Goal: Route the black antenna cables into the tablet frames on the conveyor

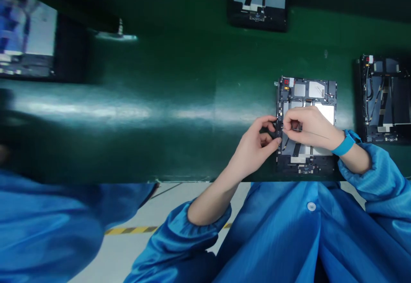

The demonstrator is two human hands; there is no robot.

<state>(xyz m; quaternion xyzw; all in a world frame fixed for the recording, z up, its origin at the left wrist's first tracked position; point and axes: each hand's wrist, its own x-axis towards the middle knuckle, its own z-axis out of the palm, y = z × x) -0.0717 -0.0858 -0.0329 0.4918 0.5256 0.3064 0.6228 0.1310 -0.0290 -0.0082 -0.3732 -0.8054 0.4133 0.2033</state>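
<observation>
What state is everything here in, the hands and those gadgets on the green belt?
Opened tablet: back off, insides showing, flat on the green belt.
Left hand: fingers pinched on a small dark part at the tablet's left edge.
Right hand: fingers curled at the same edge, grip unclear.
Tablet at right: open, untouched.
Tablet at top: open, partly out of view.
Wristband: on the right wrist.

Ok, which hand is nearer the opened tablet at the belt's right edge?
Right. The right hand rests over the middle tablet, left of the right-edge tablet; the left hand is farther left, at the middle tablet's left edge.
</observation>
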